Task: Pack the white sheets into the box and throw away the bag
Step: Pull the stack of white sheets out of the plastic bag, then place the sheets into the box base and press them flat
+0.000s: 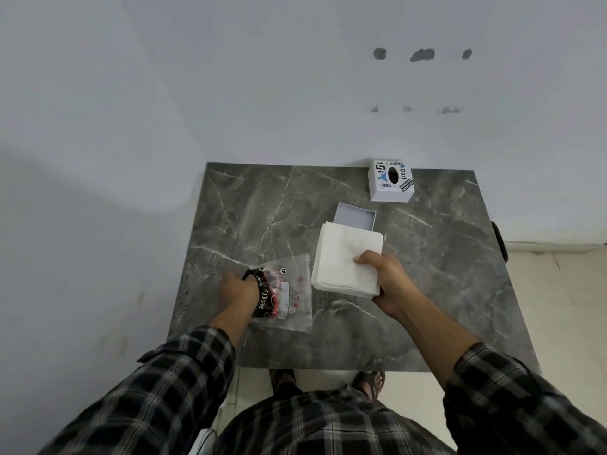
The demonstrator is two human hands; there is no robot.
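A thick stack of white sheets is lifted a little above the grey marble table, gripped at its near right corner by my right hand. Just beyond the stack lies a shallow white open box tray, partly hidden by the sheets. The white box cover, with stickers and an oval hole on top, stands at the table's far edge by the wall. My left hand grips the left end of a clear plastic bag with black and red print, which lies flat on the table.
The table stands against a pale wall at its far side. A dark chair edge shows past the table's right side. My sandalled feet are on the light floor below the near edge.
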